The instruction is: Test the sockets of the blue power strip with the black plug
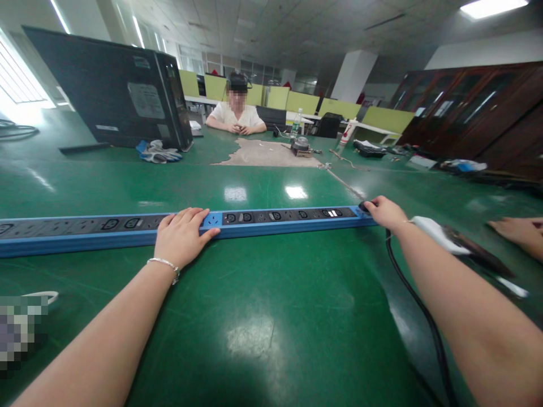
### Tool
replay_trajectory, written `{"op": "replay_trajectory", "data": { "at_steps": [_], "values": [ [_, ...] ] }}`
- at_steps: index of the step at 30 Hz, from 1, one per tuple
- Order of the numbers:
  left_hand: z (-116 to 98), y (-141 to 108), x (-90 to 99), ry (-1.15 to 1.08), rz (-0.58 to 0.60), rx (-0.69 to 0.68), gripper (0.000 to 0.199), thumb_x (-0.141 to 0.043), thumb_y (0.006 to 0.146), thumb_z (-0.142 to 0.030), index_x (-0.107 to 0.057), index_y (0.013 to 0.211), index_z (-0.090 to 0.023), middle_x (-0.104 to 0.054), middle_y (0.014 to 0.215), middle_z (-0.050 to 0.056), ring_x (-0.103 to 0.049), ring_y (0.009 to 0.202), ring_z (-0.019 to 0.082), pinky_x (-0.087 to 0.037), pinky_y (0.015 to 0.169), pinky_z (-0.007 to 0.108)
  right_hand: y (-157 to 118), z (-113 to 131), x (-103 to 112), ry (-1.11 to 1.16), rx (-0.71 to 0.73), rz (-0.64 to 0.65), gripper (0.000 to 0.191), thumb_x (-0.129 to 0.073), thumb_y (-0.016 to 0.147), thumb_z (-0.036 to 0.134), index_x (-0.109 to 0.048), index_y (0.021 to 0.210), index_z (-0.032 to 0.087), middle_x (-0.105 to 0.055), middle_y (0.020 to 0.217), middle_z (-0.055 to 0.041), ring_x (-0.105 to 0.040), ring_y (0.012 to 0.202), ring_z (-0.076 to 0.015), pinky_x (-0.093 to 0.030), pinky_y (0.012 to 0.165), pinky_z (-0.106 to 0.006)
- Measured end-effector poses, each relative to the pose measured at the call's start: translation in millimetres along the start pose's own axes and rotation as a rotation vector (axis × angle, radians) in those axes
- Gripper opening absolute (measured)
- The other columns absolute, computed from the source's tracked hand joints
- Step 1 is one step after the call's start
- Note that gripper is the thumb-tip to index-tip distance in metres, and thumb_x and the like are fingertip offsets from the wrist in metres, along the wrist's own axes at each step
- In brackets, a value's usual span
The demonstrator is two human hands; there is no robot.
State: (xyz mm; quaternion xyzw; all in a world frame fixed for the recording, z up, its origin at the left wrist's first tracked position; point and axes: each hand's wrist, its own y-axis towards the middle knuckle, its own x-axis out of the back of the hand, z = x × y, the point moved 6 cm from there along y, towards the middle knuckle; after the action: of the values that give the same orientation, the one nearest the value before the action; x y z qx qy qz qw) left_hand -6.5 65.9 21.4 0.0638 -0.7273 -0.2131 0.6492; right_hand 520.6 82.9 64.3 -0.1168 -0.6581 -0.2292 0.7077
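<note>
A long blue power strip (288, 224) with a row of black sockets lies across the green table (271, 294). My left hand (181, 237) rests over the strip left of its middle, fingers spread across the top and thumb along the near edge, beside a blue socket (212, 219). At the strip's right end, my right hand (384, 212) is closed around a black plug (365, 207). Whether the plug sits fully in a socket is hidden by the fingers. From under that hand a black cable (418, 299) runs down toward the near right.
A black computer case (114, 90) and gloves (159, 151) are at the back left. Across the table sits a person (236, 113). A bottle (296, 123) and a round metal part (300, 144) stand behind. Another person's hand (517, 232) is at the right.
</note>
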Motion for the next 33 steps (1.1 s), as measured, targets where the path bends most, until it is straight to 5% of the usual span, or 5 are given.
{"op": "replay_trajectory", "data": {
  "at_steps": [22,33],
  "values": [
    [-0.2,0.5,-0.9,-0.009,0.0,-0.001,0.057,-0.036,0.085,-0.057,-0.048,0.129,-0.022,-0.052,0.133,0.008,-0.044,0.123,0.026,-0.026,0.103,0.042,3.3,7.1,-13.1,-0.037,-0.039,0.066,0.041,-0.043,0.086,0.04,-0.054,0.113,0.01,-0.063,0.103,-0.0171,-0.06,0.095,-0.0273,-0.045,0.078,-0.034],
    [-1.1,0.6,-0.6,-0.011,0.013,-0.001,0.058,-0.036,0.085,-0.056,-0.048,0.129,-0.022,-0.052,0.133,0.008,-0.045,0.122,0.026,-0.027,0.103,0.043,-4.4,1.1,-22.8,0.09,-0.03,-0.03,0.042,-0.043,0.086,0.042,-0.049,0.113,0.012,-0.063,0.103,-0.0196,-0.061,0.095,-0.0299,-0.045,0.081,-0.038]
  ]
}}
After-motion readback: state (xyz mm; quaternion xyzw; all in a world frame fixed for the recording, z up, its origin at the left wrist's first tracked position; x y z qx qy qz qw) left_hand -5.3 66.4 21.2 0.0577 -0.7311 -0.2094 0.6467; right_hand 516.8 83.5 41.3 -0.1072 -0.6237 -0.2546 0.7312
